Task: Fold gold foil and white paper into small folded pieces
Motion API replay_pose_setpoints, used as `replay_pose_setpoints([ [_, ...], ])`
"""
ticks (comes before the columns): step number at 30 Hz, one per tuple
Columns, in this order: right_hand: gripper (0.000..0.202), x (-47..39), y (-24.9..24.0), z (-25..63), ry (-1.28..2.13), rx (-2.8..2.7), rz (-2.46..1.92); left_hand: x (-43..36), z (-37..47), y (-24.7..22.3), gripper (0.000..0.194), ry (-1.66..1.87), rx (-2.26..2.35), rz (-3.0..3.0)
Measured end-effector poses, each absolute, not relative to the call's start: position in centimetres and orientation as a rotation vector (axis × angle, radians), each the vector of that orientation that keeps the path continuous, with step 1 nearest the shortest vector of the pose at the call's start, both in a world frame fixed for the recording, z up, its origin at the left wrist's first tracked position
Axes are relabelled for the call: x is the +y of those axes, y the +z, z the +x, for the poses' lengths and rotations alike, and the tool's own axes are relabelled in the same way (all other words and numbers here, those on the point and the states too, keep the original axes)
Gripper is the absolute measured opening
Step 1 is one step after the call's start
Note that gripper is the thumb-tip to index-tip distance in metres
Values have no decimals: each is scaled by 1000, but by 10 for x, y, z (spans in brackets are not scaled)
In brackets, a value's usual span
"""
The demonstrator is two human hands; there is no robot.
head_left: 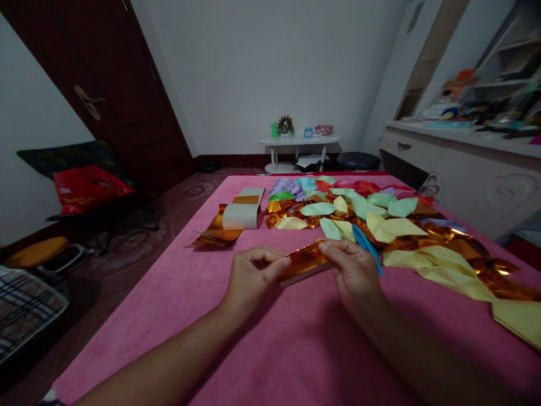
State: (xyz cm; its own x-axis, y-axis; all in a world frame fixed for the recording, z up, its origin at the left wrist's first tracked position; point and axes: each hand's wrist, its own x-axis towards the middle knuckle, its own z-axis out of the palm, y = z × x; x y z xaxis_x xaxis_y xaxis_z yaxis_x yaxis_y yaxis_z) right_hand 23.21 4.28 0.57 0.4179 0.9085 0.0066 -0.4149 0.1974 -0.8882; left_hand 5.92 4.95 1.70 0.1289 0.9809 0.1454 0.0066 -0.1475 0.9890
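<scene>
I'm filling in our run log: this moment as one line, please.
left hand: holding foil strip, one end | right hand: holding other end | beyond: paper pieces, paper stack | beneath: pink cloth

Foil strip end partly hidden behind left grip, door cropped, bag lettering unreadable

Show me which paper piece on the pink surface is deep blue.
The slim, pointed blue piece beside the right hand; its neighbours are pale green, yellow or copper.
</scene>
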Motion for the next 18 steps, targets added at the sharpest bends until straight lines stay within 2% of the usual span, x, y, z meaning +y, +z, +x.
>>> replay_pose_setpoints([
  [6,16,41,6,230,1008,-637,-950,50,61,20,19,1289,1020,1361],
  [18,20,41,9,231,996,-610,-943,53,58,14,15,1256,961,1280],
])
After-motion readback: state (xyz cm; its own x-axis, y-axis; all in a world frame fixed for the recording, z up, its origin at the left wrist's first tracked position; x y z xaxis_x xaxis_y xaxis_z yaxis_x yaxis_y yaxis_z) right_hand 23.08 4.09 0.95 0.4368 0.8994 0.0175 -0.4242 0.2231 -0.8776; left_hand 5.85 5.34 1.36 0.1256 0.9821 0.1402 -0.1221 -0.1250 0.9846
